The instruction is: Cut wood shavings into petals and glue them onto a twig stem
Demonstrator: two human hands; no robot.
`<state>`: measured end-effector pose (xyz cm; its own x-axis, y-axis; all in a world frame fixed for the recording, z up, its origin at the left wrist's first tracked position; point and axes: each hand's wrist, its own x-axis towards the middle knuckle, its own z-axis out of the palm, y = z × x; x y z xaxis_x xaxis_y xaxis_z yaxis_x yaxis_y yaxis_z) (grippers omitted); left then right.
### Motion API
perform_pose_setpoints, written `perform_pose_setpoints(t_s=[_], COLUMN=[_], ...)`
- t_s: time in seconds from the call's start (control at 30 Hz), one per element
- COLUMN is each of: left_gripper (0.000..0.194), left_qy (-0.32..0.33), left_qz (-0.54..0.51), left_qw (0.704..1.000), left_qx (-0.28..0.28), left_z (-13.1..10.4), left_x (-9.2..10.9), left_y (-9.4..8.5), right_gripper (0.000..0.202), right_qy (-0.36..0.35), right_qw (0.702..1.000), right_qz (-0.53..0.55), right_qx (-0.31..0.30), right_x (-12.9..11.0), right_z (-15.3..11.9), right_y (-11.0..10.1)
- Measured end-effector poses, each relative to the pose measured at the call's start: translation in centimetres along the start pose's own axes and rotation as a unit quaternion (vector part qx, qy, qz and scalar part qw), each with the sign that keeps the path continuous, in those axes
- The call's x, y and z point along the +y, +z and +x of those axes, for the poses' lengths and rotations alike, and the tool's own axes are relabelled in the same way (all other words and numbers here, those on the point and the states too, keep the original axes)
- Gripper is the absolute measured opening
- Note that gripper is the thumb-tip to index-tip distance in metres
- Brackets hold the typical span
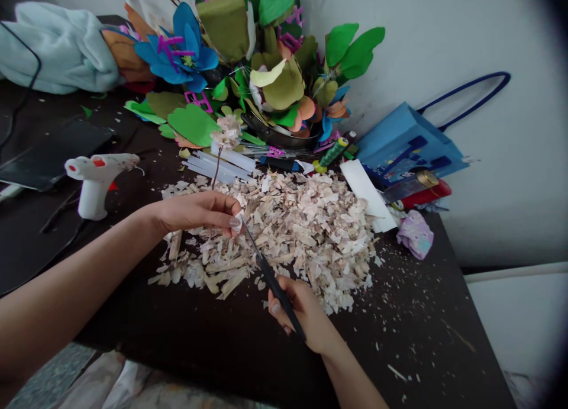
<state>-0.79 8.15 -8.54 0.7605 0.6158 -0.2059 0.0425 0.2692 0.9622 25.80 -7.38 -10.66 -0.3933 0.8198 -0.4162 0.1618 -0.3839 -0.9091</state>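
Between the fingertips of my left hand point(208, 212) is a small whitish flake point(239, 222). My right hand point(299, 311) grips a pair of scissors point(276, 287) with dark handles, and the blades point up and left, their tips meeting the flake. Both hands are over a broad heap of pale dried flakes and husks point(306, 219) on the dark table point(177, 332). Just behind my left hand, a pale pink flower point(227, 132) rises on a thin brown stem.
Behind the heap stand felt flowers and leaves point(284, 83) and several glue sticks point(219, 167). A white glue gun point(95, 181) is at left. On the right are a blue bag point(408, 142), a white strip point(368, 196), a crumpled lilac piece point(416, 234) and the wall.
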Motion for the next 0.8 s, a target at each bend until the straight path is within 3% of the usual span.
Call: perform_pose_setpoints(t_s=[0.3, 0.6, 0.8], left_gripper=[0.013, 0.015, 0.015], left_qy=[-0.01, -0.017, -0.027], left_qz=[-0.004, -0.005, 0.003], left_qw=[1.0, 1.0, 0.999], left_qx=[0.004, -0.026, -0.039], left_z=[0.0, -0.1, -0.3], left_x=[0.3, 0.0, 0.1], left_y=[0.1, 0.0, -0.2], right_gripper=[0.046, 0.055, 0.06], right_qy=[0.002, -0.039, -0.004], right_qw=[1.0, 0.995, 0.998], right_qz=[0.022, -0.088, -0.03], right_qx=[-0.015, -0.031, -0.063], right_x=[0.3, -0.7, -0.6], right_z=[0.1, 0.1, -0.5], right_y=[-0.2, -0.7, -1.8])
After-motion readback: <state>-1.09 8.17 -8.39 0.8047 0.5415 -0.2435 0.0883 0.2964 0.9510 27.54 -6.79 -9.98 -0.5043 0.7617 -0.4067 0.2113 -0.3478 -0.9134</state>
